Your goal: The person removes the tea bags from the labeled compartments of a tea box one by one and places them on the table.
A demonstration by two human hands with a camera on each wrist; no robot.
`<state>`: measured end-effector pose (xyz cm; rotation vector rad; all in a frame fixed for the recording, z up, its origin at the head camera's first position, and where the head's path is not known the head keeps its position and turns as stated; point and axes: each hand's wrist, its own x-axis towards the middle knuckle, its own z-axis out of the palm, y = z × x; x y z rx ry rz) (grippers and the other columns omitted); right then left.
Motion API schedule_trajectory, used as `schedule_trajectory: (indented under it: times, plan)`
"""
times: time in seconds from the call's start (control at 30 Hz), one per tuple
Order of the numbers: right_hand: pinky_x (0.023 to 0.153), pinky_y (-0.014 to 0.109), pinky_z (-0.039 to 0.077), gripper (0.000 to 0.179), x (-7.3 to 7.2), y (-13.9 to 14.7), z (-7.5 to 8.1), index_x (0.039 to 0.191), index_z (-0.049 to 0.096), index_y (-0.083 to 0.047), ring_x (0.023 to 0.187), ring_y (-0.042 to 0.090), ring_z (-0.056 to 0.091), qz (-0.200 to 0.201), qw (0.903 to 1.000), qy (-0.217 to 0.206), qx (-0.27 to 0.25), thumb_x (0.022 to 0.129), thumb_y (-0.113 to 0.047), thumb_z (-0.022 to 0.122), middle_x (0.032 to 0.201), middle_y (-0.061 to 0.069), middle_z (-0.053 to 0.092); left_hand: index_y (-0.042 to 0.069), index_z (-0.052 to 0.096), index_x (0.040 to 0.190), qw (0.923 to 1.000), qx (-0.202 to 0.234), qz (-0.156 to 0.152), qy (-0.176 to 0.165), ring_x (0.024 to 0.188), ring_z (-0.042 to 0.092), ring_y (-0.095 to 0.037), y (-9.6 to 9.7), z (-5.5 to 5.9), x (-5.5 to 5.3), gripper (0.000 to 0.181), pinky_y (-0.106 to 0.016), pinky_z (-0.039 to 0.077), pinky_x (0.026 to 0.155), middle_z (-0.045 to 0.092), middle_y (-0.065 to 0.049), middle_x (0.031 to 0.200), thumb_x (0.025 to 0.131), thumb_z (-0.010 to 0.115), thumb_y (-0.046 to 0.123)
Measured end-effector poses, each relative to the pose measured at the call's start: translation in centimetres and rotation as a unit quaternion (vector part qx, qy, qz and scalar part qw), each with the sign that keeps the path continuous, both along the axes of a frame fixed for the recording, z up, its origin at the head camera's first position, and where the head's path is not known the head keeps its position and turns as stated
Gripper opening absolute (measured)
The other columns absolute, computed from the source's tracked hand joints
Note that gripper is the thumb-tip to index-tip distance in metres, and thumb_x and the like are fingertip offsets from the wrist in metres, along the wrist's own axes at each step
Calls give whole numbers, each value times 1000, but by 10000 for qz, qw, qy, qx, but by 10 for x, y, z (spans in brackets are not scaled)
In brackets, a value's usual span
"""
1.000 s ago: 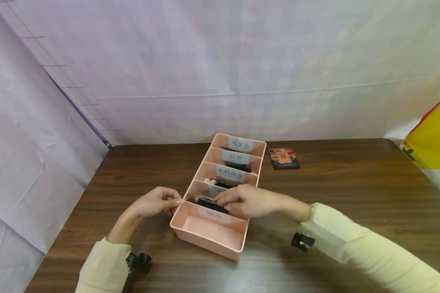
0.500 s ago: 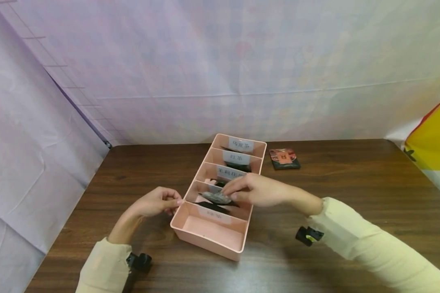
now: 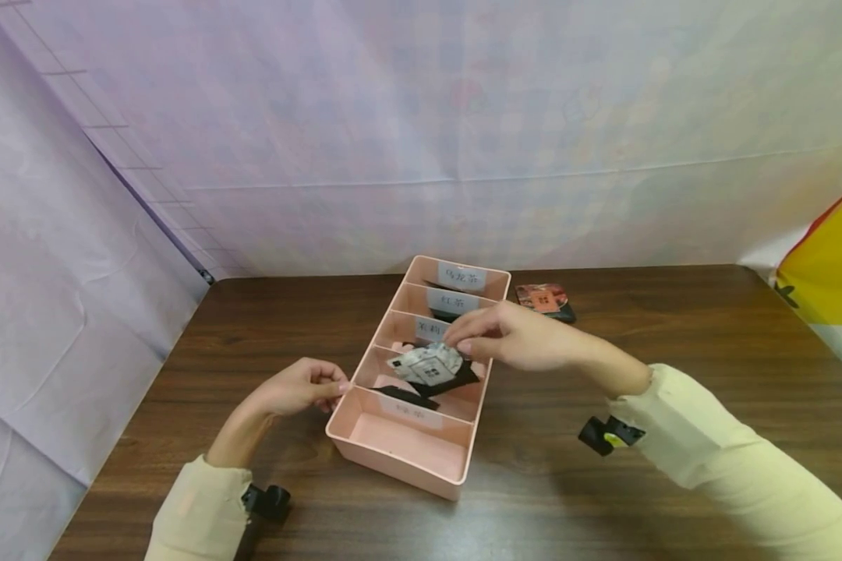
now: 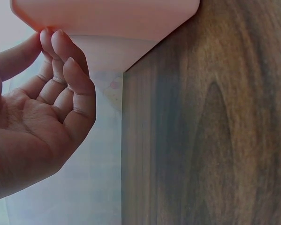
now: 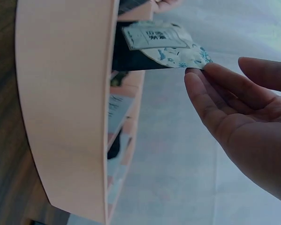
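A pink divided box (image 3: 393, 465) stands on the table, with labelled compartments. My right hand (image 3: 533, 339) holds a corner of a patterned white-and-dark tea sachet (image 3: 431, 366) at its fingertips. That sachet tilts back over the second compartment from the front, its dark lower part still low in the box. In the right wrist view, the sachet (image 5: 163, 47) sticks out past the rim with its corner at my fingers, the thumb standing apart. With thumb and curled fingers, my left hand (image 3: 305, 387) pinches the box's left rim; the left wrist view shows this grip beneath the box corner (image 4: 121, 18).
Another dark sachet (image 3: 405, 396) lies against the front divider. Further dark sachets sit partly hidden in the rear compartments. A red-and-black sachet (image 3: 543, 300) lies on the brown table (image 3: 673, 374), right of the box. A pale cloth (image 3: 463, 156) hangs behind.
My right hand has moved up and to the right, drawing the sachet up from the compartment and tilting it back so its pale face shows. The left hand and box have stayed put.
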<state>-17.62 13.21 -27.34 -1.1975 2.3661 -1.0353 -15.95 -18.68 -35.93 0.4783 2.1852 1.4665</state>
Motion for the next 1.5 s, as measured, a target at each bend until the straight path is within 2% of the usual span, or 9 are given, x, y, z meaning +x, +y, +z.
schedule_trajectory:
  times: [0.27, 0.43, 0.67, 0.77, 0.93, 1.17, 1.27, 1.4, 1.5]
  plan:
    - [84, 32, 47, 21, -2, 11, 18, 106, 66, -2, 105, 22, 56, -363, 9989, 252, -154, 90, -3, 54, 114, 10, 61, -17, 54, 88, 10000, -27, 8, -19, 57, 50, -10, -1, 1, 0, 17, -24, 45, 54, 53, -2, 65, 89, 51, -1]
    - [79, 31, 48, 21, -3, 18, 28, 105, 67, -3, 103, 23, 55, -580, 9977, 230, -250, 91, -3, 52, 115, 9, 61, -17, 54, 87, 10000, -50, 6, -5, 56, 50, -10, -2, 0, 0, 16, -24, 45, 54, 52, -2, 64, 89, 51, -1]
    - [83, 28, 46, 22, -5, 32, 41, 107, 66, -2, 116, 23, 49, -1003, 9947, 84, -220, 93, -6, 50, 118, 10, 59, -16, 54, 87, 10000, -73, 22, -12, 57, 50, -10, -2, 0, 0, 16, -25, 46, 55, 52, -2, 65, 90, 51, -1]
    - [74, 24, 48, 22, -7, 41, 43, 107, 66, -1, 107, 22, 54, -1214, 9924, 28, -212, 94, -8, 50, 118, 11, 58, -16, 54, 87, 10000, -65, 23, -16, 57, 50, -10, -2, 0, 0, 16, -25, 46, 55, 52, -2, 65, 90, 51, -1]
    - [74, 20, 46, 25, -11, 57, 44, 108, 66, -2, 109, 22, 53, -1581, 9873, 135, -60, 95, -13, 49, 119, 12, 58, -17, 54, 87, 10000, -60, 8, 4, 57, 50, -10, -2, 0, 0, 16, -25, 46, 55, 52, -2, 65, 89, 51, -1]
    - [77, 23, 49, 32, -19, 87, 36, 117, 58, 6, 93, 12, 61, -2125, 9757, -466, -249, 97, -16, 45, 125, 21, 51, -16, 54, 88, 10000, -40, 42, -45, 57, 50, -10, -2, -1, -1, 16, -25, 46, 55, 52, -2, 65, 90, 51, -1]
    - [77, 22, 49, 33, -23, 100, 31, 117, 56, 8, 88, 11, 64, -2443, 9668, -695, -283, 97, -16, 46, 119, 20, 56, -16, 54, 88, 10000, -32, 48, -44, 57, 50, -10, -2, -1, -1, 16, -25, 46, 55, 52, -2, 65, 90, 51, -1]
    - [80, 23, 48, 36, -27, 119, 23, 120, 55, 6, 91, 14, 63, -2836, 9552, -843, -30, 97, -19, 44, 112, 17, 61, -16, 54, 88, 10000, -32, 50, -47, 57, 50, -11, -2, -1, 0, 16, -25, 46, 55, 53, -2, 66, 90, 51, -1]
    - [83, 28, 48, 39, -32, 134, 15, 122, 53, 6, 94, 15, 63, -2924, 9521, -871, 213, 98, -21, 42, 113, 18, 60, -17, 54, 88, 10000, -33, 50, -53, 57, 50, -11, -3, -1, 0, 16, -25, 46, 55, 53, -2, 66, 90, 51, -1]
